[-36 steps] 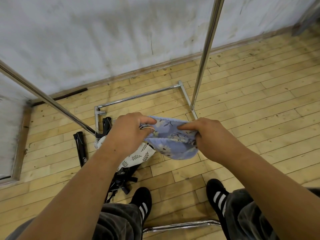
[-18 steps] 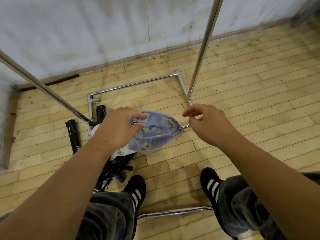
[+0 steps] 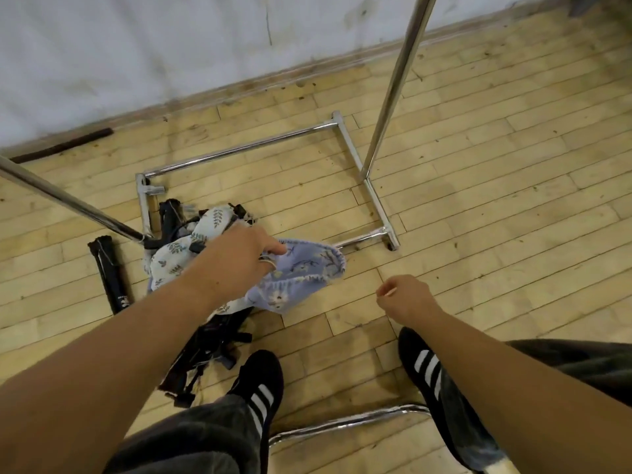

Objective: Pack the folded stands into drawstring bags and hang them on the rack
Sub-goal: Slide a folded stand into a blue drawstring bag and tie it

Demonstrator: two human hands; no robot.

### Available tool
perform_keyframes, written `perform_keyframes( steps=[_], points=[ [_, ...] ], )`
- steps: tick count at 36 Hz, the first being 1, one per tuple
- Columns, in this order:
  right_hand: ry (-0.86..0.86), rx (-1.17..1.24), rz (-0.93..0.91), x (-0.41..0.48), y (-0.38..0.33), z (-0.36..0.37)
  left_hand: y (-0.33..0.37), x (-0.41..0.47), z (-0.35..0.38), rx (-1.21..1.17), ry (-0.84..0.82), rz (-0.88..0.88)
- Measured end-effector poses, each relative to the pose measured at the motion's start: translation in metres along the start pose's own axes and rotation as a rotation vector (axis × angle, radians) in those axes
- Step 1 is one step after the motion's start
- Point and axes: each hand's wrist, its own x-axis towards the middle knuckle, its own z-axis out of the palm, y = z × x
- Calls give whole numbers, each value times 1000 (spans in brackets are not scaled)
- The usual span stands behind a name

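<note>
Head view: L hand point(image 3: 236, 265) is out over the floor point(image 3: 478, 206), fingers curled round the gathered mouth of the blue drawstring bag point(image 3: 301, 275), thumb on top, a bit of white cord showing at the knuckles. The bag hangs off those fingers and sags out to their right, mouth partly open, above the boards and not touching them as far as I can tell. R hand point(image 3: 407, 295) is right of the bag and apart from it, fingers curled in, thumb tip against index; nothing visible between them. Just behind and left of the L fingers lies a white leaf-print bag point(image 3: 178, 254) on a heap of black folded stands point(image 3: 208, 340) that runs under the L forearm twd the left shoe point(image 3: 260, 384). One more folded stand point(image 3: 109, 271) lies alone, further left of the L fingers. Rack base point(image 3: 246, 148) is on the floor beyond both hands, w/ its right upright point(image 3: 396, 80) rising past the R fingers' far side and its left upright point(image 3: 68, 203) slanting in left of the L hand. Right shoe point(image 3: 424, 364) is directly below the R fingers.
</note>
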Motion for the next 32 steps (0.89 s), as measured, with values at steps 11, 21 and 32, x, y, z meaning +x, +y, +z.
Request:
perform_keyframes(
  steps=[11, 21, 32],
  points=[
    [33, -36, 3, 82, -3, 48, -60, 33, 21, 54, -62, 124],
    [43, -28, 9, 140, -11, 78, -85, 45, 50, -79, -52, 20],
    [75, -22, 63, 183, -16, 101, -82, 52, 73, -300, 1, -115]
  ],
)
